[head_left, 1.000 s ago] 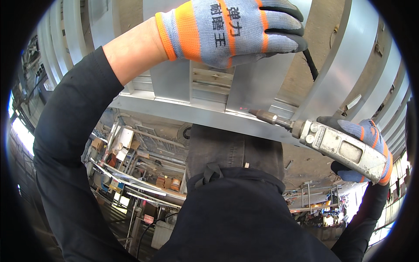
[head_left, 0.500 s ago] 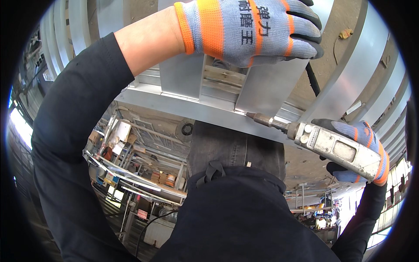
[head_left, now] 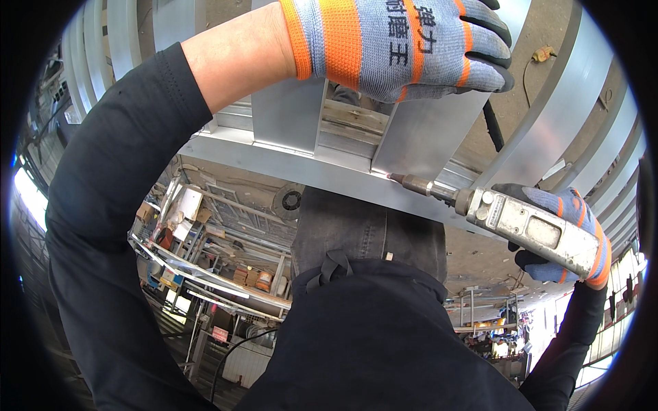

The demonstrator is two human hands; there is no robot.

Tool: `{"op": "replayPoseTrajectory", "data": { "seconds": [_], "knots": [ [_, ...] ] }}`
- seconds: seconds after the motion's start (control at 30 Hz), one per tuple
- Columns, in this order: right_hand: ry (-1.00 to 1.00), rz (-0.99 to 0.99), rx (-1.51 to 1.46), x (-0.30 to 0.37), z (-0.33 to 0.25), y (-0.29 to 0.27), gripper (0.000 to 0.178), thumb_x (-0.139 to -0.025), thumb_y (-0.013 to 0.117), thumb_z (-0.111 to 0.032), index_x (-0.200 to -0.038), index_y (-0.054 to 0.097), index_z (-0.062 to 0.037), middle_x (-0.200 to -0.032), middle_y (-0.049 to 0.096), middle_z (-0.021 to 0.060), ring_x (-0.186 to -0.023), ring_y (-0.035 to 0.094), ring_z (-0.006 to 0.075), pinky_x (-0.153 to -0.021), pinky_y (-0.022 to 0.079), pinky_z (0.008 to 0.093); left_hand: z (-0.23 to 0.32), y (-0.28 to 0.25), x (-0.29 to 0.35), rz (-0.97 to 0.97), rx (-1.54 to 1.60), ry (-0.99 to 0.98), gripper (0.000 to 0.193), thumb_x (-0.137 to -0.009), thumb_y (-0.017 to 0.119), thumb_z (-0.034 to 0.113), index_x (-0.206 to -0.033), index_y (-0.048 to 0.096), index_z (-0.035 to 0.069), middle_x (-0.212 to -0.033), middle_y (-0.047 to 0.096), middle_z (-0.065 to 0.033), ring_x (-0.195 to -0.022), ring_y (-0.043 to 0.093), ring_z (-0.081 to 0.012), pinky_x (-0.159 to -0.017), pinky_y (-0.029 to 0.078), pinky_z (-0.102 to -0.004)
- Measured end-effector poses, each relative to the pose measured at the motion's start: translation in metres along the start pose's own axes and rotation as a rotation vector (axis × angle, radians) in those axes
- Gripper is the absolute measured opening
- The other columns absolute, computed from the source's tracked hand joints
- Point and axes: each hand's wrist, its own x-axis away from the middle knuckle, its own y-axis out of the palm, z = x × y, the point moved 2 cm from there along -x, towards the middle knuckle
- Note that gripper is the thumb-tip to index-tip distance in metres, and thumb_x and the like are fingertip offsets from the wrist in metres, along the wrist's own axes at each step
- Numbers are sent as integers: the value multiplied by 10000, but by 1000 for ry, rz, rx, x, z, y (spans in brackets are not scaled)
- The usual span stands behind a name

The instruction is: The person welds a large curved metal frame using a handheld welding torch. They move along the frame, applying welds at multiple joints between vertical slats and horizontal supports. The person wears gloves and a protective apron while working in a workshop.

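My right hand [head_left: 548, 205], in a grey, orange and black work glove, is closed round a worn silver handheld welding gun [head_left: 541, 236]. Its narrow nozzle points left, and the tip meets the seam where a wide flat metal slat [head_left: 425, 133] joins the long metal rail [head_left: 329, 171]. A small bright patch shows by the tip. In a matching glove, my left hand [head_left: 425, 51] reaches across from the left with fingers stretched out, lying over the upper part of that slat. Its palm and thumb are hidden.
More parallel metal slats [head_left: 548, 130] fan out on both sides. Beyond the rail are a yellow plug with a cord [head_left: 543, 53] and a dark strip [head_left: 493, 127] on the floor. A cluttered rack [head_left: 240, 281] stands at lower left, with a round dark fan-like part [head_left: 291, 200] near my legs.
The nozzle tip and my left hand have shifted very slightly to the right in the picture, along with a small shift of the whole view. Both hands keep their hold and pose.
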Motion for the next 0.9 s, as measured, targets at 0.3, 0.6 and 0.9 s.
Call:
{"op": "replayPoseTrajectory", "data": {
  "seconds": [0.3, 0.6, 0.9],
  "knots": [
    [-53, 19, 55, -6, -2, 1, 858, -863, 1016, -175, -1622, 668, 26, -1039, 872, 98, -841, 856, 225, -801, 667, 347, 2, -8, -7, -4, 36, -13, 530, -912, 824, 284, -1381, 747, 49, -1383, 734, -174, -1389, 716, -355, -1326, 502, -596],
    [25, 5, -14, -10, -10, 1, 832, -873, 1000, -183, -1612, 676, 22, -1000, 849, 73, -823, 826, 189, -791, 657, 338, 10, -20, -10, -126, 83, -133, 352, -1021, 815, 263, -1287, 833, 34, -1275, 802, -165, -1330, 763, -323, -1302, 549, -573],
    [192, -14, -135, -6, -13, 1, 824, -875, 982, -182, -1613, 675, 18, -969, 829, 53, -803, 796, 162, -777, 645, 330, 17, -31, -16, -87, 63, -165, 451, -953, 883, 368, -1262, 832, 44, -1271, 804, -152, -1315, 773, -328, -1307, 557, -560]
  ]
}}
